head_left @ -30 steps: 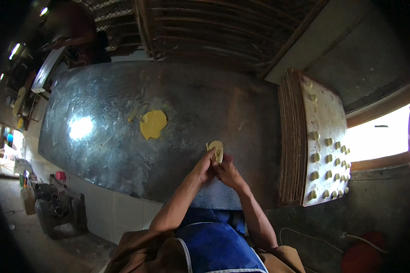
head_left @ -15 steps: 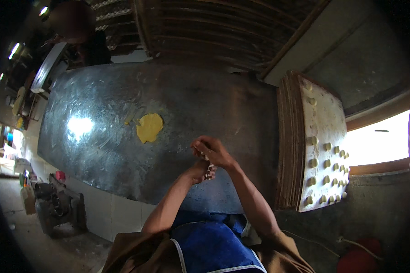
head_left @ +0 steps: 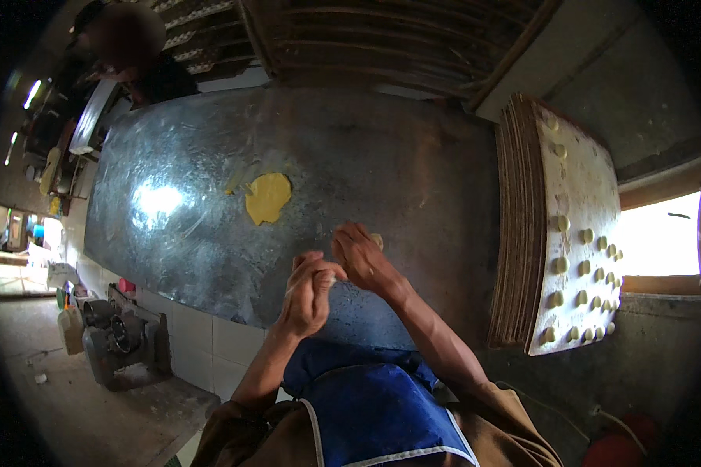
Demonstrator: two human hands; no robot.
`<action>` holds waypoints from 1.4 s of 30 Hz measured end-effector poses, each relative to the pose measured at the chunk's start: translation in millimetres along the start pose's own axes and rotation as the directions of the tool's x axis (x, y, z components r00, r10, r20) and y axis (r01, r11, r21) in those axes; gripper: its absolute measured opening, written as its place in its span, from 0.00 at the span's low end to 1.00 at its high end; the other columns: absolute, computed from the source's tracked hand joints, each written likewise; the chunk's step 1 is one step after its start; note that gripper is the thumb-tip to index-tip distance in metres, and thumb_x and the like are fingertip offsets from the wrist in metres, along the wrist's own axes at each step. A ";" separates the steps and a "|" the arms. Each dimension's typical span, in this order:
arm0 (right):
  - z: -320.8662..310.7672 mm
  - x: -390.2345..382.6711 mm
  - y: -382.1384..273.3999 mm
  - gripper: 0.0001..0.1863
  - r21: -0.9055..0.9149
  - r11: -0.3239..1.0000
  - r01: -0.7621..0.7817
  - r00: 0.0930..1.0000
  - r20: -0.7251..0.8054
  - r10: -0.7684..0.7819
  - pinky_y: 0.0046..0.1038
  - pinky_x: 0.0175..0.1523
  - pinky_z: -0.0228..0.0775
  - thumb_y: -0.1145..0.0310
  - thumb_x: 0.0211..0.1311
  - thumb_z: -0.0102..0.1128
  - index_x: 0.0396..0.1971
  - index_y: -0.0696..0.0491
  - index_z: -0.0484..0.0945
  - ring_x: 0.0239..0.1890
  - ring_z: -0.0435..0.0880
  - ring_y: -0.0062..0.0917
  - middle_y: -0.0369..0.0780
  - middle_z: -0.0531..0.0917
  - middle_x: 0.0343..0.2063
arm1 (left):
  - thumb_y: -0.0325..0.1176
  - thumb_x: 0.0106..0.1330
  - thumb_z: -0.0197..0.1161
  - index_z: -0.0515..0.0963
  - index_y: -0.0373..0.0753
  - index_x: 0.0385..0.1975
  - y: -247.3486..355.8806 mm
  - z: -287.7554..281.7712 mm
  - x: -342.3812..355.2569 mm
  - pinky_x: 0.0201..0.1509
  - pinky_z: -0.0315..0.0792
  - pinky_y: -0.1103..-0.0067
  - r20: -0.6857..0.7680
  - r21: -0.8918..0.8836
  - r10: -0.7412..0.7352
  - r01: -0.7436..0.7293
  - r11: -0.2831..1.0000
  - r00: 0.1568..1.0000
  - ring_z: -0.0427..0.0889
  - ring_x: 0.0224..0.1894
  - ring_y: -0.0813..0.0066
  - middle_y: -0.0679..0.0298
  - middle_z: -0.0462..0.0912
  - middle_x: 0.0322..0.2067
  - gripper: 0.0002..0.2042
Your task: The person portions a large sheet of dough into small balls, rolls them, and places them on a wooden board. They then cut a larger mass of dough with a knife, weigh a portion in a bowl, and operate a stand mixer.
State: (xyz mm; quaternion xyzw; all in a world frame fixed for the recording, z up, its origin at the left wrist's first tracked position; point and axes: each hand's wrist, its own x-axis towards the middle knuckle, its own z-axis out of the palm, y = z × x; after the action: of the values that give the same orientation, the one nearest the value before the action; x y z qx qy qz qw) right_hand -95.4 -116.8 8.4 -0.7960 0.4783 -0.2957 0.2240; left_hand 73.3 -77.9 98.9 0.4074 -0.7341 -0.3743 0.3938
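My left hand [head_left: 309, 294] is above the near edge of the metal table, its fingers curled in. A small pale bit shows at its fingertips; what else it may hold is hidden. Just right of it, my right hand [head_left: 361, 257] is turned knuckles up with its fingers bent together, and its palm side is out of sight. A pale lump [head_left: 377, 240], apparently dough, shows past the far side of the right hand; whether the hand grips it is unclear. Farther off, left of centre, a flat yellow piece of dough [head_left: 268, 198] lies on the dark metal table [head_left: 428, 179].
A stack of boards [head_left: 514, 233] stands on edge at the right; its outer white board [head_left: 561, 226] bears several pale round dough pieces. A window [head_left: 662, 241] is beyond. Metal machinery [head_left: 121, 342] sits on the floor at lower left. Another person [head_left: 160, 78] stands at the far left.
My hands have moved apart from being pressed together with whitish dough between them. The pale lump now shows beside the right hand. The whole view has shifted slightly.
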 end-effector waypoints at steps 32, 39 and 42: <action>-41.9 -170.3 59.6 0.14 -0.373 0.866 -0.332 0.933 -0.264 0.244 0.47 0.47 0.71 0.63 0.58 0.66 0.34 0.57 0.75 0.38 0.78 0.48 0.49 0.79 0.33 | 0.26 0.69 0.61 0.66 0.29 0.44 -148.0 62.7 -27.8 0.49 0.72 0.64 -0.175 0.489 -0.053 0.134 0.862 0.983 0.76 0.41 0.54 0.51 0.71 0.39 0.12; -47.8 -232.8 97.1 0.14 -0.068 0.891 -0.449 0.867 -0.273 0.416 0.46 0.42 0.71 0.64 0.63 0.63 0.42 0.58 0.75 0.35 0.78 0.46 0.50 0.78 0.34 | 0.19 0.65 0.64 0.62 0.33 0.40 -131.2 53.5 -59.8 0.46 0.69 0.63 -0.014 0.496 0.110 -0.089 0.864 0.994 0.74 0.39 0.56 0.52 0.70 0.36 0.14; -72.8 -170.5 30.3 0.14 -0.373 0.769 -0.519 0.855 -0.254 0.453 0.44 0.42 0.72 0.66 0.66 0.61 0.46 0.58 0.75 0.34 0.78 0.45 0.49 0.78 0.34 | 0.23 0.65 0.68 0.62 0.35 0.39 -134.8 60.5 -67.8 0.48 0.67 0.62 -0.107 0.480 -0.042 0.088 0.873 0.993 0.72 0.41 0.57 0.55 0.71 0.36 0.16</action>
State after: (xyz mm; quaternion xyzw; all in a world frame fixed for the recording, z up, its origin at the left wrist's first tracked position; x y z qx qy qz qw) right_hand -227.0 16.9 -2.0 -0.6495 0.7364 -0.1735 0.0761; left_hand 85.0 -55.8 -61.8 0.5342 -0.7710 -0.1727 0.3005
